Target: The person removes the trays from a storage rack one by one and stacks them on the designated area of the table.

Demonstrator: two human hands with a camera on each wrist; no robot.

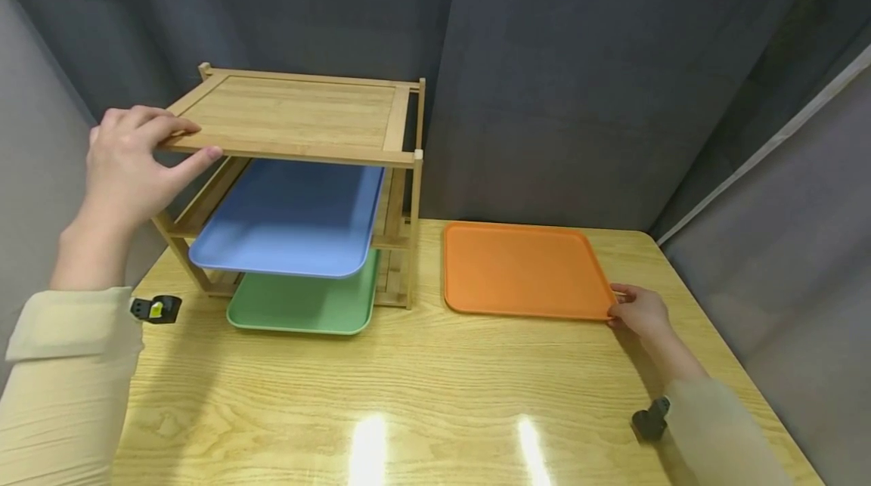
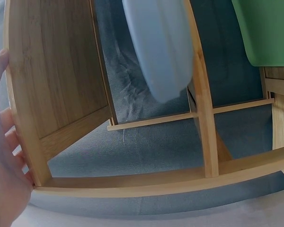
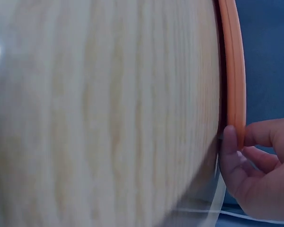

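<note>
The orange tray (image 1: 522, 270) lies flat on the wooden surface (image 1: 435, 395), at about 3 o'clock from the bamboo rack (image 1: 299, 168) and just beside it. The right hand (image 1: 640, 312) pinches the tray's near right corner: in the right wrist view the thumb and fingers (image 3: 255, 135) curl onto the raised rim (image 3: 234, 71). The tray looks like thin moulded plastic, so it is probably light and fairly stiff, with some flex when lifted by one corner. Its smooth face is likely slippery; the upturned lip seems the best purchase, and a grip nearer the middle of a long side would balance it better than the corner.

The left hand (image 1: 132, 165) grips the rack's top shelf at its front left corner, fingers over the edge and thumb beneath. A blue tray (image 1: 289, 218) sits on the middle level, jutting forward; a green tray (image 1: 306, 301) lies on the bottom level.

No brand, label or writing is readable anywhere.
</note>
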